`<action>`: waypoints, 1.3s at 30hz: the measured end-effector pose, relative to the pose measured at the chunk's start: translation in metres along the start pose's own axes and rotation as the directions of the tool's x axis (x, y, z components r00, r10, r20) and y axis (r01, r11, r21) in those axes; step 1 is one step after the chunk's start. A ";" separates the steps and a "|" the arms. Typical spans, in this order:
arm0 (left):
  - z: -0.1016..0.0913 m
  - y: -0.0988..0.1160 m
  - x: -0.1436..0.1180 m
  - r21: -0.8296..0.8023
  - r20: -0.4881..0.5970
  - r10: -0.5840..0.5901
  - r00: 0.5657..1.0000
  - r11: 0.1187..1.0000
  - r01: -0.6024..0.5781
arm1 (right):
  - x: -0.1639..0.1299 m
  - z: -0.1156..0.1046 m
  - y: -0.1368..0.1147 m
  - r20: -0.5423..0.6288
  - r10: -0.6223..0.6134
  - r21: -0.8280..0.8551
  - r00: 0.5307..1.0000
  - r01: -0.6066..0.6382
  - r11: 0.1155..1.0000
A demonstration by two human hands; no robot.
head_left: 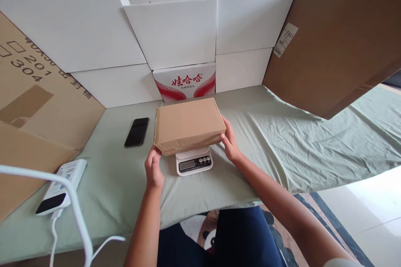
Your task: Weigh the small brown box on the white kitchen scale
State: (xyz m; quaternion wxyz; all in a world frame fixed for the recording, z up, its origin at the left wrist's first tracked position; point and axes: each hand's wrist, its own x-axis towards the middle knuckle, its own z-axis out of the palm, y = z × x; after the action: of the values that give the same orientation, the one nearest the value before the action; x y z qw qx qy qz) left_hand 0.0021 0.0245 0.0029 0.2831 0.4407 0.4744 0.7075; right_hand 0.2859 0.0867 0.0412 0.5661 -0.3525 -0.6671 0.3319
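Note:
A closed brown cardboard box (189, 122) is over a small white kitchen scale (194, 166), covering the scale's weighing platform. Whether the box rests on the platform or hovers just above it, I cannot tell. My left hand (154, 169) grips the box's near left corner from below, fingers curled under it. On the opposite side, my right hand (230, 142) holds the right end, with the thumb at the near right corner. The scale's display and round buttons show in front of the box; no reading can be made out.
A black phone (137, 132) lies left of the box on the green cloth (250, 133). Farther left is a white power bank (62, 185) with a cable (73, 200). White boxes (175, 33) line the back, and large cardboard boxes (338, 41) stand at both sides.

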 end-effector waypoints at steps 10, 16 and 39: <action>0.000 0.002 -0.002 -0.005 -0.043 -0.005 0.999 1.000 0.005 | -0.001 0.000 -0.001 0.002 -0.011 -0.047 1.000 0.011 0.999; -0.001 0.004 -0.006 0.005 -0.036 0.004 0.999 1.000 -0.004 | -0.002 0.002 -0.001 0.000 0.012 -0.069 1.000 -0.012 0.998; -0.002 0.006 -0.010 0.024 -0.045 -0.013 0.999 1.000 0.014 | -0.001 0.003 -0.001 0.019 0.018 -0.053 1.000 -0.017 0.998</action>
State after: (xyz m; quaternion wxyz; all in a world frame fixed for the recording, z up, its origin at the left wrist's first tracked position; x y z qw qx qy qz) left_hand 0.0052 0.0137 0.0043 0.2715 0.4248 0.4923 0.7095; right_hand 0.2834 0.0854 0.0407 0.5473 -0.3699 -0.6781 0.3222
